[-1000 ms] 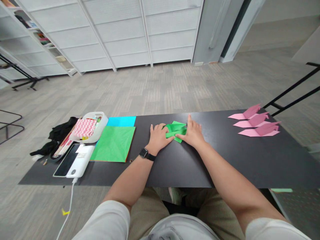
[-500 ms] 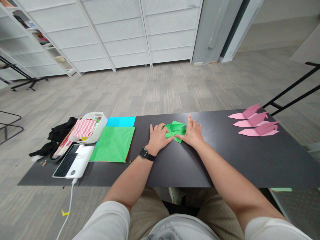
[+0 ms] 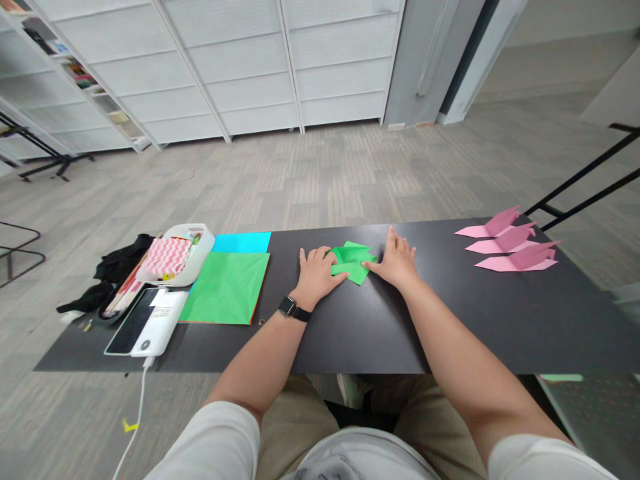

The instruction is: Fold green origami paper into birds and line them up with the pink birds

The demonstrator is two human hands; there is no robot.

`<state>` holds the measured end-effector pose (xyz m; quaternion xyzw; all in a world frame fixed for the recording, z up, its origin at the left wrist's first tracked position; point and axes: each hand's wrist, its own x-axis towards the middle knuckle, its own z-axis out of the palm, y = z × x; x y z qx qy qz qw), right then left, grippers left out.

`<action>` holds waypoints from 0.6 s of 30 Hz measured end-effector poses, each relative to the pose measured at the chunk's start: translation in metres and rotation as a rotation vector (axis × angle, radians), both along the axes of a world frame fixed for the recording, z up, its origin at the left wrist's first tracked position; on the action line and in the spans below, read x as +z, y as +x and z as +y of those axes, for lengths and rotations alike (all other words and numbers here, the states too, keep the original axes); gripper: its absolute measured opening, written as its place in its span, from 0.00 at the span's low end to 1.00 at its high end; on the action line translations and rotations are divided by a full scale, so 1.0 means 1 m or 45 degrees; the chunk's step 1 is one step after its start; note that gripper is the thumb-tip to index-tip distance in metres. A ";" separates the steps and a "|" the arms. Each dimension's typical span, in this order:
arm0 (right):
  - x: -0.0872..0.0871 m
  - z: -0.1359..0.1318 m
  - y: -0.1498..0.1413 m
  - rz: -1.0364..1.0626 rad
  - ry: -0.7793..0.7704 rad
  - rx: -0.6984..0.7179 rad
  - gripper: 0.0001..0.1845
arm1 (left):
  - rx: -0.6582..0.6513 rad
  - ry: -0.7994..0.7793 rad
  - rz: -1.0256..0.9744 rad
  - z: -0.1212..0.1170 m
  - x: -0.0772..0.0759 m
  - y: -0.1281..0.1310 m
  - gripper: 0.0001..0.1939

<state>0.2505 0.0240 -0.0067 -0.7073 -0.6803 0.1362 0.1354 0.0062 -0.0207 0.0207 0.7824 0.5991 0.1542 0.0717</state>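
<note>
A small folded piece of green paper (image 3: 357, 272) lies on the dark table in front of me, with a raised flap at its upper part. My left hand (image 3: 316, 275) holds its left side down, thumb along the near edge and index finger over the top; the paper under these fingers is hidden. At the right, my right hand (image 3: 397, 260) has its fingers stretched out, and its thumb tip is at the paper's right edge. A watch (image 3: 287, 306) is on my left wrist.
Left of my hands lie green paper sheets (image 3: 227, 290) with a blue sheet (image 3: 243, 243) behind. Beyond are a white basket (image 3: 203, 257) and a white device with a cable (image 3: 163, 320). Several pink folded paper birds (image 3: 517, 262) stand at the right on the black table (image 3: 500, 327).
My right hand has shifted a little to the right, off the flap, uncovering more of the folded green paper. My left hand has stayed in place.
</note>
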 end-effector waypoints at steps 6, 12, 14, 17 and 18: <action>0.000 0.005 0.009 -0.001 -0.033 -0.060 0.73 | -0.005 -0.003 0.007 0.000 -0.001 0.000 0.18; 0.000 0.007 0.015 -0.010 -0.062 -0.096 0.69 | 0.003 -0.009 0.020 0.000 -0.001 -0.001 0.19; -0.001 0.008 0.016 -0.005 -0.058 -0.096 0.68 | 0.000 0.001 0.015 0.000 -0.001 -0.001 0.19; -0.005 0.010 0.018 0.009 -0.029 -0.099 0.64 | -0.003 0.014 0.001 0.000 -0.001 -0.001 0.19; -0.007 0.011 0.018 0.014 -0.012 -0.099 0.63 | -0.002 0.014 -0.003 0.000 -0.001 -0.001 0.18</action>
